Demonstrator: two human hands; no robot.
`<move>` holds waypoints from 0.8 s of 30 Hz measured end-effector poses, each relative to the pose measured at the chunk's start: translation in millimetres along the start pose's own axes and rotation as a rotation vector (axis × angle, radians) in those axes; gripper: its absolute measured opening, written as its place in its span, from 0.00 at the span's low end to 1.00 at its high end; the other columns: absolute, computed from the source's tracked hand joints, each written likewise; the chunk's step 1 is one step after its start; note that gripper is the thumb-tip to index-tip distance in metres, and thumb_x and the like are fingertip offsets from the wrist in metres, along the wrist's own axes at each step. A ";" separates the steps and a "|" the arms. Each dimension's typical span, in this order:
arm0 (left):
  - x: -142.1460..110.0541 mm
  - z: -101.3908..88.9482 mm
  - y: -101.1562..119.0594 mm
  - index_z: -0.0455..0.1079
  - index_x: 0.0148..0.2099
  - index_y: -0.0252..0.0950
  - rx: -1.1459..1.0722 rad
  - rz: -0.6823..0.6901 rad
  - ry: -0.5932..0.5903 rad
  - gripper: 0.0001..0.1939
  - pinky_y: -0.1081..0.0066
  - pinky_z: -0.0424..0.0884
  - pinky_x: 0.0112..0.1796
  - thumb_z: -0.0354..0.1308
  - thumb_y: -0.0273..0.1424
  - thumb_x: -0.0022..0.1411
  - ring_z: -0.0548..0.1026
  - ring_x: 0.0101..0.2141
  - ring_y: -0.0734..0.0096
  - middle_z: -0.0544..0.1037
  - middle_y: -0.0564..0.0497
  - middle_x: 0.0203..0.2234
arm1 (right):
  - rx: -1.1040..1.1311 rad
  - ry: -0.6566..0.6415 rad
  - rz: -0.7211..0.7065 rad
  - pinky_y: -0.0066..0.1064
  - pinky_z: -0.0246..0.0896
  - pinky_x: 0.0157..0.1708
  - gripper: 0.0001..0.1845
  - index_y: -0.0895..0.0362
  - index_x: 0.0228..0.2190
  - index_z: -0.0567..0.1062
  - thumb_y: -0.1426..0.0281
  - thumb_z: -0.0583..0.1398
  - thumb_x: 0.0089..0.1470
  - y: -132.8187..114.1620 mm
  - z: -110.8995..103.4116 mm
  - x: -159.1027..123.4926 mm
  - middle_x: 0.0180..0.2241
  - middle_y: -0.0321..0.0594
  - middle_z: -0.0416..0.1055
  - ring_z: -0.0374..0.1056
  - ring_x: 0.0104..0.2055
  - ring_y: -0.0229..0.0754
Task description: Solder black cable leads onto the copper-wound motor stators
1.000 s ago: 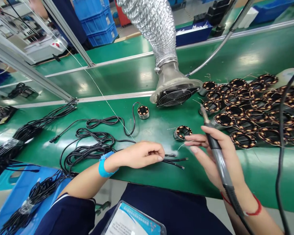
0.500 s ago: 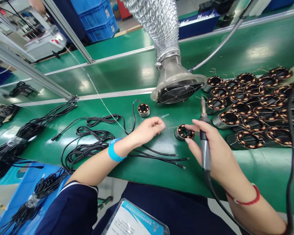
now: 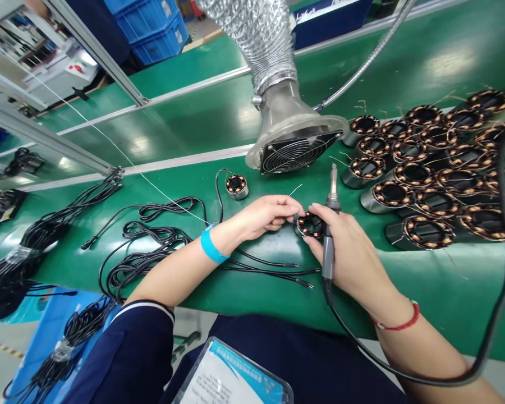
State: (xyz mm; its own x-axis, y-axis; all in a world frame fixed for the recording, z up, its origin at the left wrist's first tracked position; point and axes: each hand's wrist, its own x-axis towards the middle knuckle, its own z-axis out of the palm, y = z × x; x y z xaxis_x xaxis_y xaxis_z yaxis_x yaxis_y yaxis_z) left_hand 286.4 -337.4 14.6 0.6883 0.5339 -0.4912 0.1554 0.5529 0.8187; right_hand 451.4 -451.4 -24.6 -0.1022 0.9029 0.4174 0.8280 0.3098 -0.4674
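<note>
A small motor stator (image 3: pixel 308 224) with copper windings sits on the green bench between my hands. My left hand (image 3: pixel 267 216), wearing a blue wristband, pinches at the stator's left rim, where its thin lead wire is. The fingertips mostly hide that wire, and a fine pale strand shows just above them. My right hand (image 3: pixel 349 247) holds a soldering iron (image 3: pixel 329 249) against the palm, tip pointing up and away. Its thumb and forefinger also steady the stator's right side. Behind my left hand stands another stator (image 3: pixel 236 187), joined to a black cable.
Many wound stators (image 3: pixel 416 174) stand in rows at the right. A fume extractor hood (image 3: pixel 297 151) hangs over the bench's back. Black cables (image 3: pixel 151 241) lie coiled at left, with a bundle (image 3: pixel 37 241) beyond. The iron's cord (image 3: pixel 404 373) loops across my right forearm.
My left hand has moved right to the stator and its fingertips have closed at the rim. My right thumb and forefinger have come onto the stator, still with the soldering iron.
</note>
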 end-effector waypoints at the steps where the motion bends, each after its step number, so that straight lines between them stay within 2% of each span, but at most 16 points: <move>1: -0.7 1.4 0.5 0.68 0.33 0.30 0.017 0.002 0.002 0.05 0.80 0.39 0.17 0.56 0.28 0.60 0.51 0.15 0.90 0.63 0.57 0.21 | 0.000 0.006 0.005 0.49 0.68 0.45 0.28 0.56 0.60 0.57 0.63 0.53 0.61 0.4 0.0 -0.2 0.49 0.50 0.69 0.67 0.49 0.55; 6: -17.5 6.1 1.2 0.62 0.29 0.32 0.192 -0.046 0.039 0.12 0.80 0.43 0.18 0.60 0.34 0.58 0.52 0.16 0.88 0.61 0.60 0.18 | 0.017 -0.005 0.035 0.48 0.67 0.46 0.29 0.55 0.61 0.56 0.64 0.54 0.61 1.3 -0.2 -0.6 0.49 0.49 0.69 0.66 0.50 0.54; 11: -23.4 4.3 -0.1 0.66 0.29 0.30 0.277 -0.009 0.086 0.05 0.78 0.47 0.20 0.55 0.26 0.57 0.55 0.17 0.87 0.65 0.58 0.19 | 0.008 0.007 0.028 0.46 0.68 0.43 0.28 0.57 0.60 0.57 0.65 0.54 0.61 -0.2 0.1 0.0 0.48 0.50 0.69 0.66 0.48 0.54; 14: -15.9 3.6 -3.1 0.69 0.29 0.29 0.241 0.013 0.022 0.07 0.77 0.46 0.20 0.57 0.29 0.56 0.57 0.18 0.86 0.69 0.55 0.20 | -0.009 0.036 0.008 0.44 0.68 0.41 0.27 0.58 0.59 0.58 0.64 0.53 0.61 -0.9 0.7 0.1 0.46 0.50 0.70 0.67 0.46 0.53; 16: -10.7 4.8 -5.8 0.68 0.30 0.29 0.170 0.002 -0.038 0.09 0.76 0.44 0.20 0.58 0.32 0.55 0.55 0.17 0.86 0.69 0.54 0.21 | -0.030 0.043 -0.010 0.44 0.69 0.41 0.26 0.58 0.59 0.58 0.64 0.53 0.62 -0.8 0.6 0.2 0.45 0.50 0.70 0.67 0.45 0.52; 19: -10.0 7.5 -9.4 0.67 0.32 0.30 0.099 0.006 -0.024 0.13 0.76 0.42 0.20 0.59 0.37 0.56 0.51 0.16 0.88 0.68 0.56 0.22 | -0.056 0.049 0.003 0.44 0.68 0.42 0.27 0.57 0.60 0.57 0.63 0.52 0.62 0.6 -0.6 0.6 0.44 0.49 0.70 0.67 0.45 0.52; 21: -15.1 8.8 -11.4 0.67 0.34 0.31 0.142 0.033 0.030 0.13 0.77 0.45 0.20 0.60 0.37 0.57 0.53 0.17 0.87 0.68 0.57 0.23 | -0.069 0.061 0.031 0.44 0.68 0.43 0.27 0.58 0.60 0.57 0.63 0.53 0.62 2.0 -1.8 1.1 0.45 0.49 0.70 0.67 0.46 0.53; 24: -24.3 10.2 -14.2 0.67 0.34 0.31 0.275 0.054 0.037 0.08 0.78 0.57 0.27 0.60 0.31 0.56 0.61 0.23 0.84 0.68 0.57 0.24 | -0.076 0.069 0.042 0.46 0.68 0.44 0.27 0.59 0.59 0.58 0.65 0.54 0.61 4.3 -2.9 1.6 0.46 0.50 0.70 0.67 0.46 0.54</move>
State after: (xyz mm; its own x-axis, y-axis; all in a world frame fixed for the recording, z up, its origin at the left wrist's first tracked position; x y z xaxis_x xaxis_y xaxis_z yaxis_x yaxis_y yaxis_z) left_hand 274.7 -364.7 17.9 0.6754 0.5835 -0.4509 0.3089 0.3314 0.8915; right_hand 456.4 -449.4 -23.7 -0.0303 0.8911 0.4527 0.8702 0.2464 -0.4267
